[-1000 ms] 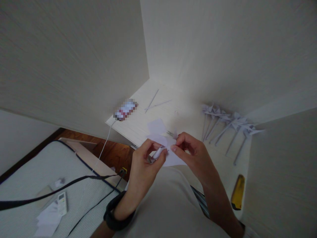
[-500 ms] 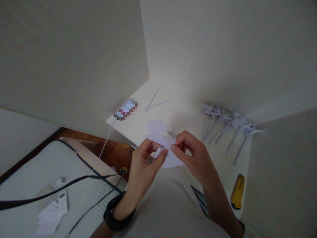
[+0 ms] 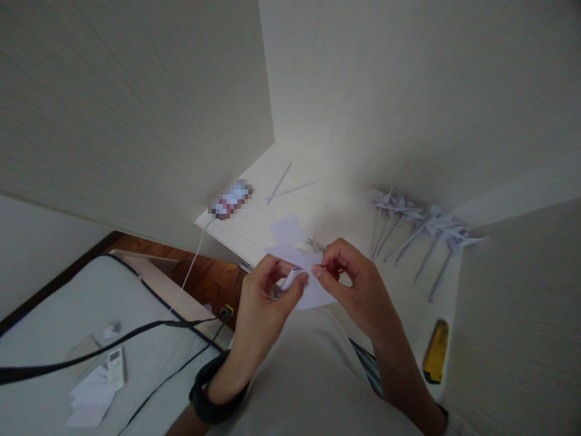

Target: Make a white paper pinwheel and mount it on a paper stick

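Observation:
Between thumb and fingers, my left hand (image 3: 271, 293) pinches a piece of curled white paper (image 3: 289, 279). My right hand (image 3: 354, 275) is closed just to the right of it, thumb and forefinger pressed together. Whatever sits in that pinch is too small to name. Beneath both hands lies flat white paper (image 3: 314, 297), partly covered by them. A square of white paper (image 3: 288, 230) rests just beyond. Behind my right fingers the grey metal tip of a tool (image 3: 314, 244) shows, the rest hidden.
Paper pinwheels (image 3: 429, 221) on sticks lie in a row along the right wall. Two thin paper sticks (image 3: 279, 181) cross at the back. A phone (image 3: 230, 200) with a cable is on the left edge. A yellow-and-black tool (image 3: 436, 351) lies at right; a remote (image 3: 115, 366) rests on the mattress.

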`<move>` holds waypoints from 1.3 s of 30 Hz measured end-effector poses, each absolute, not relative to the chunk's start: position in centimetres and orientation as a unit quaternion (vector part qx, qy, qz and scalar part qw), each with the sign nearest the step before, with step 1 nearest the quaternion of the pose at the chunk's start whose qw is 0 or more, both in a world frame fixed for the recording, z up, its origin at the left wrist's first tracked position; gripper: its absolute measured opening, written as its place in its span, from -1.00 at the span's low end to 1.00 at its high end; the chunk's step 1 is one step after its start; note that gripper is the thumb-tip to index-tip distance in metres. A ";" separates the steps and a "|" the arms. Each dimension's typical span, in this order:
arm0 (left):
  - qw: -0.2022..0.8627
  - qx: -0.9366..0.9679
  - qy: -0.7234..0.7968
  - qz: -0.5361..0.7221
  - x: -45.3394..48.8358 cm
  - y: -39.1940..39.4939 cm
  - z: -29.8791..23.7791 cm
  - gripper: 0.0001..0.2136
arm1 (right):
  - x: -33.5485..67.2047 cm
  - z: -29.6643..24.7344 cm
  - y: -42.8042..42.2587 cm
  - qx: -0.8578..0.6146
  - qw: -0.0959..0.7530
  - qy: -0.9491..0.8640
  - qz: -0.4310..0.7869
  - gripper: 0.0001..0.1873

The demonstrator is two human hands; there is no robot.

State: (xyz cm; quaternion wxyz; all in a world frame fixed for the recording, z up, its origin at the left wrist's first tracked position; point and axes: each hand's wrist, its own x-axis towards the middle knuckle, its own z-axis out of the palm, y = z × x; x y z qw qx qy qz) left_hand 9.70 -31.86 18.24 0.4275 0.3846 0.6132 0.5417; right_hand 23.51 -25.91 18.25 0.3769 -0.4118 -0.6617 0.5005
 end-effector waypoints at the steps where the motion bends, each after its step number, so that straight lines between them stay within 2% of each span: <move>1: 0.427 0.383 0.613 0.543 9.7 -31.8 18.2 -0.92 | 23.5 18.2 -25.9 -0.411 0.377 -0.663 0.499 -0.85; 19: 0.462 0.342 0.579 0.578 10.0 -31.6 18.7 -0.92 | 23.4 18.3 -26.0 -0.392 0.394 -0.695 0.456 -0.84; 27: 0.494 0.272 0.563 0.605 9.5 -31.8 18.4 -0.78 | 25.2 17.2 -25.1 -0.395 0.415 -0.675 0.465 -0.89; 36: 0.571 0.216 0.509 0.607 9.4 -31.7 18.6 -0.82 | 27.6 15.2 -24.1 -0.280 0.419 -0.641 0.578 -0.73; 39: 0.587 0.206 0.497 0.605 9.4 -31.7 18.8 -0.82 | 28.1 14.9 -24.2 -0.240 0.406 -0.651 0.595 -0.75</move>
